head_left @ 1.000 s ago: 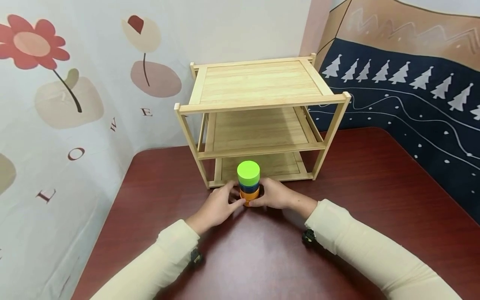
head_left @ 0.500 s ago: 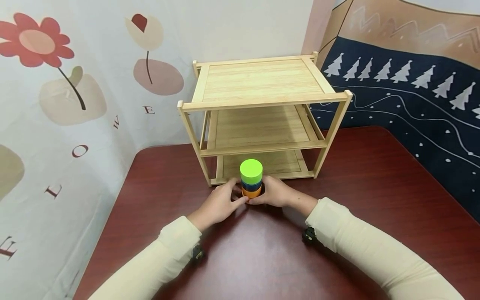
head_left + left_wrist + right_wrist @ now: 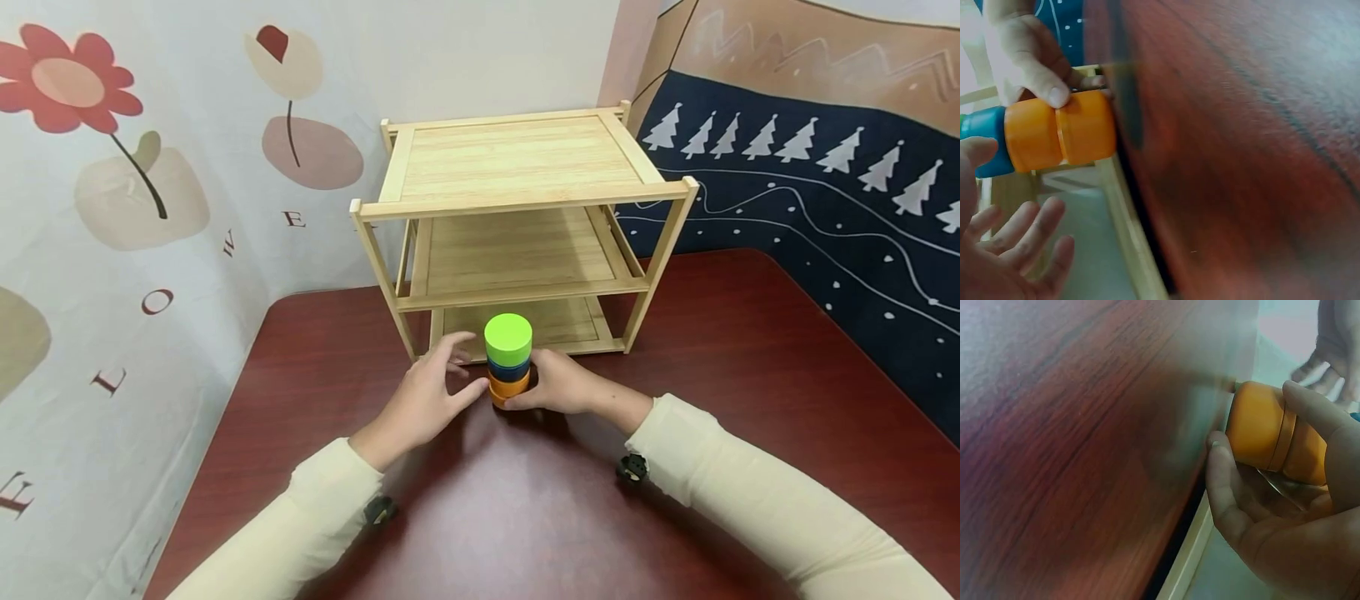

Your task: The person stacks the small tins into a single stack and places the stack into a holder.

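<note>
A small upright stack stands on the table, with a lime-green round piece (image 3: 508, 337) on top, a dark blue piece (image 3: 510, 371) under it and orange cup-like pieces (image 3: 1035, 134) at the bottom. My right hand (image 3: 567, 383) grips the orange part, thumb at the front and fingers curled behind. Beside the stack's left side, my left hand (image 3: 420, 402) has its fingers spread and holds nothing. Its thumb tip lies close to the stack; whether it touches is unclear. In the right wrist view, the orange part (image 3: 1257, 425) sits between thumb and fingers.
Just behind the stack stands a light wooden shelf rack (image 3: 521, 200) with three levels. Both are on a dark red-brown table (image 3: 300, 358). A flower-patterned wall covering (image 3: 172, 275) borders the left side, and a navy one with white trees (image 3: 795, 192) the right.
My left hand has let go of the stack and drawn off to the left, its fingers spreading. The right hand keeps its hold on the orange part.
</note>
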Demonstrator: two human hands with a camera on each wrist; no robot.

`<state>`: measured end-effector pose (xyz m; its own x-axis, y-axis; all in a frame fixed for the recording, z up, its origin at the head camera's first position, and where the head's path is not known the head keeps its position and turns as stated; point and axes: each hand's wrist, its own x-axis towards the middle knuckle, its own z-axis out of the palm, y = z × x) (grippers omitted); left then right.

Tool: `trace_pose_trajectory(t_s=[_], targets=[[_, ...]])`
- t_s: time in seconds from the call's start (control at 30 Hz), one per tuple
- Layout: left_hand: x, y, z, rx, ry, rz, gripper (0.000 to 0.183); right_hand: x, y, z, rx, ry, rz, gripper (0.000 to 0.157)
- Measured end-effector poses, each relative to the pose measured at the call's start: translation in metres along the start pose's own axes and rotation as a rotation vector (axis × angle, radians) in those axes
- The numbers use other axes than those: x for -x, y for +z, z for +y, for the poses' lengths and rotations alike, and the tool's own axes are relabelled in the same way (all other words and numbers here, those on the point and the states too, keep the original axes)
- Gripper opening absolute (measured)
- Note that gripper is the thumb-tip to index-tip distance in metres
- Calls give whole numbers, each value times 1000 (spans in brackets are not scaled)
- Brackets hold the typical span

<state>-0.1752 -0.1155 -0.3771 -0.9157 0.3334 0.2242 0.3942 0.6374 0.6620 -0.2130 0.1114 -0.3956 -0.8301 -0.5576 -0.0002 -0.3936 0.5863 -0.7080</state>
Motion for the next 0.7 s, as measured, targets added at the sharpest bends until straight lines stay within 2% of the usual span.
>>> trace_pose_trajectory(t_s=[0.13, 0.4, 0.53, 0.7], targets=[[2, -7, 11, -8, 112, 59, 72, 4, -3, -2, -3, -13, 3, 57], [1, -13, 39, -55, 321, 127, 82, 10, -14, -12, -26, -47, 1, 53], [-4, -14, 48, -94, 367, 165, 84, 10, -20, -18, -16, -59, 13, 52], [-5, -18, 54, -107, 385, 189, 83, 12, -25, -26, -4, -52, -4, 51]])
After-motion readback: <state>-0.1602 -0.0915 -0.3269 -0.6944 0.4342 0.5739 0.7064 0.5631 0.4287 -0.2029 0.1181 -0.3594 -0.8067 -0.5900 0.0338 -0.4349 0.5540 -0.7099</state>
